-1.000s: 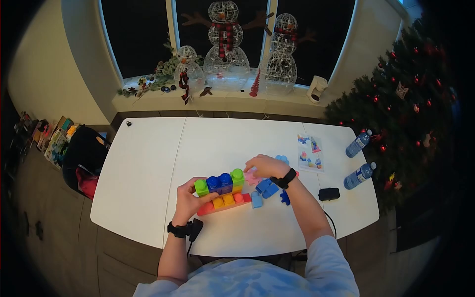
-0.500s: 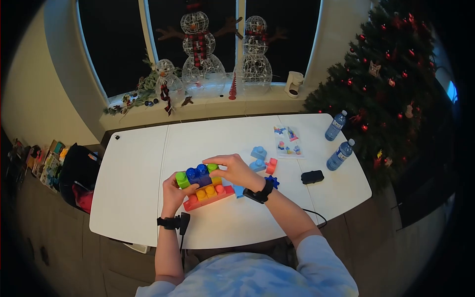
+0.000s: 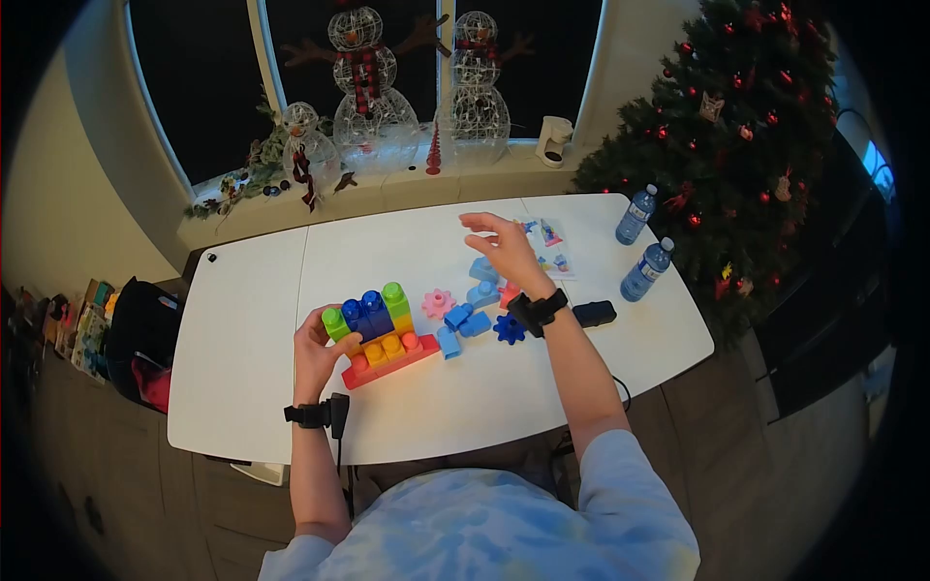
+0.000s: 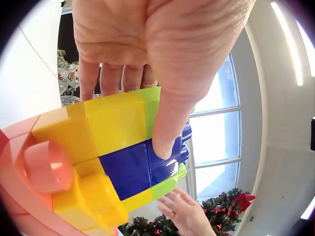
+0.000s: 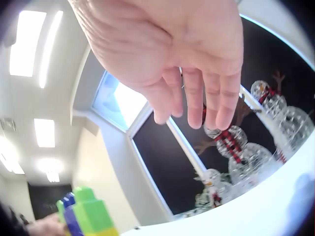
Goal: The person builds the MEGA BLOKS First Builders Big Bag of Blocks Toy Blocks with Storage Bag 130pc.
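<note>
A person's left hand [image 3: 314, 352] grips one toy-block structure [image 3: 376, 324] on a white table [image 3: 387, 421], thumb pressed across a dark blue block and the other fingers tucked behind. Four studs line the structure's top, two green at the ends and two blue between; on the step below, nearer the person, sit four more, two yellow flanked by two in red tones, above one long red base [image 3: 392, 368].

Well to the right of that grip and farther from the body, the right hand [image 3: 506, 250] is raised over the table with nothing in it, its fingers loosely extended.

Between the structure and the right forearm lie two gear pieces, one pink gear [image 3: 439, 304] just beside the structure and one dark blue gear [image 3: 510, 329] near the right wrist, along with five loose blue blocks [image 3: 475, 324] and one red piece [image 3: 508, 292] partly hidden by the arm. One printed sheet [image 3: 557, 263] lies just beyond the right hand's wrist. Farther right of both hands stand two water bottles [image 3: 646, 271]; one black case [image 3: 594, 313] rests nearer the right forearm.
</note>
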The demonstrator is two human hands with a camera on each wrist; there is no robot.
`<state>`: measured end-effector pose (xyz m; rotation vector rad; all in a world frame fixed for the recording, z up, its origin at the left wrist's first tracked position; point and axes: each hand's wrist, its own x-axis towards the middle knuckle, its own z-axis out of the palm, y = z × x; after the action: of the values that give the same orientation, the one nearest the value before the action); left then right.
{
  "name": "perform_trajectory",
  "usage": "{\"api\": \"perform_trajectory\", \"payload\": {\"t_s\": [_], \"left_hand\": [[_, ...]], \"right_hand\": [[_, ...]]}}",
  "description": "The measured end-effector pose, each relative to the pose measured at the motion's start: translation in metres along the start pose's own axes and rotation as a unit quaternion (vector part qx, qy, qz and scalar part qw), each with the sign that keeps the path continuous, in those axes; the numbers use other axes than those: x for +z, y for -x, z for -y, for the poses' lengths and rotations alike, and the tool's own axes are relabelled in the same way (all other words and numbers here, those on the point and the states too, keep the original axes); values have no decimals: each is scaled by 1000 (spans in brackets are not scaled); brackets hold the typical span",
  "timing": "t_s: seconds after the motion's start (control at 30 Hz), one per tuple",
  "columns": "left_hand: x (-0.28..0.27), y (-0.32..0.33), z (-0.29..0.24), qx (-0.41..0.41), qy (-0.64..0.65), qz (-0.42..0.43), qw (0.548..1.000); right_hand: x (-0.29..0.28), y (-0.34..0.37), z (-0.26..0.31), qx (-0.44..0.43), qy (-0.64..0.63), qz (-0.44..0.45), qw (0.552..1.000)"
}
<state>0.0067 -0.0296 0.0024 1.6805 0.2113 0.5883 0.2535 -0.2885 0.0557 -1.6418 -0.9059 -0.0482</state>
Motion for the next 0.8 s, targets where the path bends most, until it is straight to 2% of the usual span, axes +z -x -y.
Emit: {"api": "perform_trajectory", "payload": {"t_s": [0.07, 0.1, 0.17, 0.27, 0.4, 0.5, 0.67, 0.8], "left_hand": [[-3, 0, 1, -4, -1, -3, 1000], [-3, -1, 0, -4, 0, -4, 1000], [-2, 0, -4, -1, 4, -6, 1000], [2, 0, -6, 2, -5, -14, 1000], [0, -4, 2, -4, -19, -18, 1000], [1, -4, -1, -2, -41, -22, 999], [0, -6, 4, 3, -33, -19, 999], [0, -5, 0, -6, -37, -14, 999]], "right_hand": [[-22, 5, -12, 52, 183, 61, 980], [-26, 9, -18, 52, 184, 62, 980], [-28, 21, -30, 101, 265, 151, 947], [-23, 41, -43, 63, 315, 166, 933], [-6, 53, -69, 58, 330, 156, 929], [3, 52, -91, 6, 394, 166, 904], [6, 47, -87, 45, 368, 185, 910], [6, 52, -85, 6, 366, 173, 914]]}}
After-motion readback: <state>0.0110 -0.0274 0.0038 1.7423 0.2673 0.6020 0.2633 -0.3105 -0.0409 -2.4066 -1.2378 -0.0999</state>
